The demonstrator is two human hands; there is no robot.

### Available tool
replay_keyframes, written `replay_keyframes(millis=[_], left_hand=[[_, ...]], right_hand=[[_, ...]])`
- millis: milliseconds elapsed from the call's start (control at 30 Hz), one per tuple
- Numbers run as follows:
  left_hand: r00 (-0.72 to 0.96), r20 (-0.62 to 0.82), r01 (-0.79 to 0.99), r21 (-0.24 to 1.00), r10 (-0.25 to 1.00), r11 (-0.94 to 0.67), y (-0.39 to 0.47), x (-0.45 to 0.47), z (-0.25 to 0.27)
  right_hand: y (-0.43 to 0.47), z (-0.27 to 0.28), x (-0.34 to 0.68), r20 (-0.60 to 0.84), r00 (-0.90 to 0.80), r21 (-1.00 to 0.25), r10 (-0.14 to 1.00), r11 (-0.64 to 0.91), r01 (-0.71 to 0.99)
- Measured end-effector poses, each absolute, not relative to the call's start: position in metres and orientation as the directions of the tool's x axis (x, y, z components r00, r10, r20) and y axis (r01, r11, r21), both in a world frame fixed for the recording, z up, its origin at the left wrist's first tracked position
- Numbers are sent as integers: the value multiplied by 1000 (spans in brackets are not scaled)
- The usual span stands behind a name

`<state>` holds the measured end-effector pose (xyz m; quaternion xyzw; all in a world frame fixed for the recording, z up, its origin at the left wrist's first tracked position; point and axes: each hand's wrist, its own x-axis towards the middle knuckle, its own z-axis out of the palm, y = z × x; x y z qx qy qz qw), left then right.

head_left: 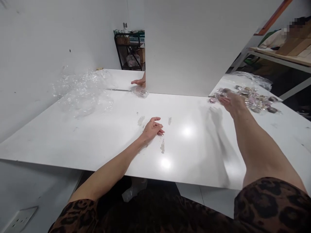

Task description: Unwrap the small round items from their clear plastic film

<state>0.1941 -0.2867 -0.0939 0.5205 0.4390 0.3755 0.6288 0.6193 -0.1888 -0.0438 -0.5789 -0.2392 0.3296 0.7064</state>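
Note:
My left hand point(153, 127) rests at the middle of the white table point(116, 129), its fingers loosely spread and nothing in them. Grey smudges mark the tabletop around it. At the far right, my right hand point(230, 102) is stretched out and blurred by motion. It is at the near-left side of a pile of small items in clear plastic wrappers point(255, 102), dark and pink inside. One wrapped item point(222, 93) is right at its fingers; whether the hand grips it I cannot tell. A pink wrapped item point(212, 100) lies just left of them.
A tall white panel point(182, 48) stands along the table's back edge. Another person's hand point(138, 82) shows at its left edge, above a wrapped item point(143, 93). Crumpled clear plastic point(84, 90) lies at the left wall. A shelf point(128, 45) and another person point(274, 38) are beyond.

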Motion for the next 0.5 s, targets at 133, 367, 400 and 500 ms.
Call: replay_keyframes(millis=[133, 367, 400, 500], left_hand=[[339, -182, 6, 982, 923, 191, -288, 196, -88], [319, -190, -55, 974, 929, 218, -288, 203, -93], [303, -186, -78, 973, 935, 219, -288, 204, -94], [176, -135, -157, 974, 975, 163, -283, 203, -95]], right_hand=[[-218, -71, 560, -149, 637, -985, 756, -54, -166], [-236, -74, 466, -60, 292, -994, 954, -83, 66], [-228, -70, 452, -34, 251, -992, 967, -63, 109], [-195, -62, 402, 34, 126, -967, 991, 0, 255]])
